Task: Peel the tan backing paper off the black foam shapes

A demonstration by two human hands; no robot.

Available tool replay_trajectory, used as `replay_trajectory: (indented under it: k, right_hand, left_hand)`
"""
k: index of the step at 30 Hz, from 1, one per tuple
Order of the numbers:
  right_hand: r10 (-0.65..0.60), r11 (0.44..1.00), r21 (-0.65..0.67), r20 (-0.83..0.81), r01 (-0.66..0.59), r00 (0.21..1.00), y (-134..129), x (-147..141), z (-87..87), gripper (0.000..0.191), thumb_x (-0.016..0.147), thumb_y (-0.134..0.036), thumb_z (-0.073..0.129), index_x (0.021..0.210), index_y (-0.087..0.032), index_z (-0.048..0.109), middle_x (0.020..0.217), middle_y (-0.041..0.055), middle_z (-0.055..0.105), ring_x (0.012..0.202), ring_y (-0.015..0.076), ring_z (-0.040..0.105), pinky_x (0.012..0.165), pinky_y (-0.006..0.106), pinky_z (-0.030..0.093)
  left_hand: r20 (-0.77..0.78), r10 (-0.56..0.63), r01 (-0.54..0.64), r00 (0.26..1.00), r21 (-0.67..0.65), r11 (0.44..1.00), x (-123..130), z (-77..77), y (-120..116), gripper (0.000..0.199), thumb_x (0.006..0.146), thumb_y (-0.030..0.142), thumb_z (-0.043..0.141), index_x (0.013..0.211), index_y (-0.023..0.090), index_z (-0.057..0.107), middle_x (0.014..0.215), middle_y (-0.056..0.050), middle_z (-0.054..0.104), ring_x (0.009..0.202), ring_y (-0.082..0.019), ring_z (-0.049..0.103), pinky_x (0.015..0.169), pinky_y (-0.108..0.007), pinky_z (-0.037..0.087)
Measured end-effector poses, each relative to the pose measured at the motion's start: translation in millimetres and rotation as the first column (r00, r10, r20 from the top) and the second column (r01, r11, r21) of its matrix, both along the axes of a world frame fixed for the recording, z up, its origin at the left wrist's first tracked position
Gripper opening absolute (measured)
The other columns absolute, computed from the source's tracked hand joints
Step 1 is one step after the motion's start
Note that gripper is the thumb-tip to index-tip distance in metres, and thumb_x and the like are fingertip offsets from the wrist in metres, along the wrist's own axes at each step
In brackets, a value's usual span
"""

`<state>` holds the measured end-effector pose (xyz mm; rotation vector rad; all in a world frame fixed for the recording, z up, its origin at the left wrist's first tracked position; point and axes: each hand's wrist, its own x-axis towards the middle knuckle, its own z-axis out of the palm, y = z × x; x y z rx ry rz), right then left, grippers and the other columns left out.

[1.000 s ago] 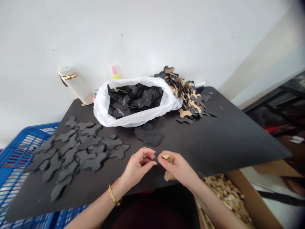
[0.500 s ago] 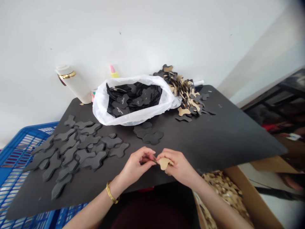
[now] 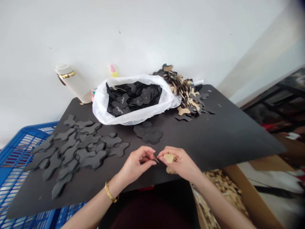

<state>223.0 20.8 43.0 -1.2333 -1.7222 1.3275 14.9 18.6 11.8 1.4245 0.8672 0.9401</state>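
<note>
My left hand (image 3: 140, 160) is closed in a pinch on a thin dark cut piece (image 3: 155, 159); only its edge shows past my fingertips. A small gap to the right, my right hand (image 3: 177, 162) is closed around tan paper pieces (image 3: 169, 158), which stick out above and below the fingers. Both hands hover over the front edge of the black table (image 3: 190, 136). Just beyond them lie several flat black pieces (image 3: 152, 136) in a small overlapping group. Many wavy black pieces (image 3: 90, 141) are spread over the table's left side.
A white plastic bag (image 3: 133, 119) full of black pieces stands at the back. Beside it is a heap of black and tan pieces (image 3: 184, 92). A cream tumbler (image 3: 73, 84) stands back left. Blue crates (image 3: 26, 133) sit at left; a cardboard box (image 3: 247, 194) holds tan scraps below right.
My hands have moved slightly apart, the right one shifting right. The tan paper has come away from the dark piece in my left hand.
</note>
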Motion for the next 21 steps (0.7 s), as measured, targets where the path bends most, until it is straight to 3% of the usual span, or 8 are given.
replay_trajectory:
  k: [7, 10, 12, 16, 18, 21]
  right_hand:
    - [0.074, 0.996, 0.052, 0.050, -0.077, 0.996, 2.1, -1.0, 4.0, 0.015, 0.075, -0.012, 0.060, 0.078, -0.020, 0.072, 0.073, -0.0014, 0.058, 0.064, 0.0109, 0.049, 0.055, 0.023, 0.035]
    - [0.068, 0.997, -0.028, 0.025, -0.067, 0.997, 1.9, -2.3, 3.1, 0.016, 0.071, -0.009, 0.057, 0.074, -0.019, 0.069, 0.071, -0.0023, 0.058, 0.063, 0.0104, 0.049, 0.056, 0.022, 0.036]
    - [0.040, 0.986, -0.160, -0.012, -0.042, 0.999, 0.1, -3.3, 1.2, 0.011, 0.073, -0.013, 0.056, 0.074, -0.019, 0.066, 0.067, -0.0034, 0.054, 0.059, 0.0095, 0.047, 0.053, 0.021, 0.036]
    - [-0.044, 0.918, -0.396, -0.065, 0.015, 0.997, -4.5, -4.4, -3.9, 0.012, 0.081, -0.029, 0.060, 0.074, -0.019, 0.059, 0.057, -0.0061, 0.043, 0.048, 0.0076, 0.040, 0.045, 0.019, 0.030]
    - [-0.085, 0.914, -0.403, -0.087, 0.043, 0.993, -4.7, -4.8, -7.2, 0.017, 0.081, -0.031, 0.061, 0.071, -0.019, 0.055, 0.057, -0.0063, 0.041, 0.049, 0.0070, 0.038, 0.045, 0.019, 0.029]
    - [-0.195, 0.920, -0.362, -0.091, 0.150, 0.977, -0.8, -7.6, -15.1, 0.018, 0.080, -0.033, 0.063, 0.073, -0.018, 0.056, 0.060, -0.0058, 0.045, 0.051, 0.0069, 0.038, 0.047, 0.019, 0.030]
  left_hand:
    - [-0.049, -0.006, 0.007, 0.999, 0.021, 1.000, 1.3, 0.2, 0.7, 0.026, 0.084, 0.013, 0.065, 0.108, 0.020, 0.057, 0.086, 0.001, 0.061, 0.081, -0.012, 0.063, 0.075, -0.026, 0.056]
    - [-0.078, -0.005, 0.011, 0.997, 0.079, 0.997, 1.0, 0.9, -0.4, 0.025, 0.085, 0.013, 0.064, 0.108, 0.020, 0.058, 0.087, 0.000, 0.062, 0.082, -0.013, 0.064, 0.076, -0.026, 0.057]
    - [-0.120, -0.003, 0.023, 0.993, 0.164, 0.986, 0.1, 2.0, 0.5, 0.022, 0.087, 0.012, 0.062, 0.107, 0.020, 0.059, 0.090, -0.001, 0.062, 0.084, -0.013, 0.064, 0.076, -0.025, 0.057]
    - [-0.303, -0.014, 0.150, 0.953, 0.430, 0.890, -1.7, 4.3, 5.2, 0.023, 0.092, 0.009, 0.056, 0.108, 0.023, 0.062, 0.099, -0.003, 0.062, 0.091, -0.013, 0.062, 0.081, -0.025, 0.054]
    - [-0.367, -0.003, 0.208, 0.930, 0.521, 0.828, -1.7, 3.5, 5.2, 0.027, 0.093, 0.006, 0.053, 0.109, 0.024, 0.063, 0.104, -0.004, 0.060, 0.094, -0.013, 0.062, 0.082, -0.025, 0.053]
    - [-0.368, 0.046, 0.194, 0.929, 0.587, 0.786, 0.3, -0.8, -1.5, 0.027, 0.092, 0.003, 0.051, 0.103, 0.023, 0.064, 0.110, -0.005, 0.054, 0.094, -0.012, 0.063, 0.079, -0.023, 0.054]
